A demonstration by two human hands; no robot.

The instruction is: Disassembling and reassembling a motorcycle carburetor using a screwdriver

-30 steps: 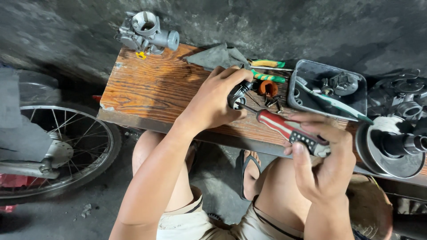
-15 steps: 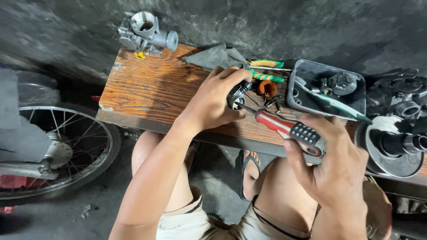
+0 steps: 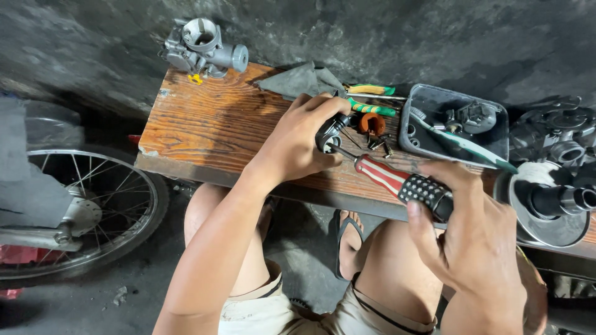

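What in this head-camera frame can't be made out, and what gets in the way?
- Small black part on the bench: mostly covered by the left hand, so its shape is unclear.
- Screwdriver tip: hidden where it meets that part.
- Screwdriver's handle end: wrapped by the right hand.
- Grey tray contents: too small and cluttered to identify.
- Wheel: cut off by the left edge.

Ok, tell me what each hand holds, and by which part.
The left hand grips a small black part around its body on the bench. The right hand holds a screwdriver by its handle end.
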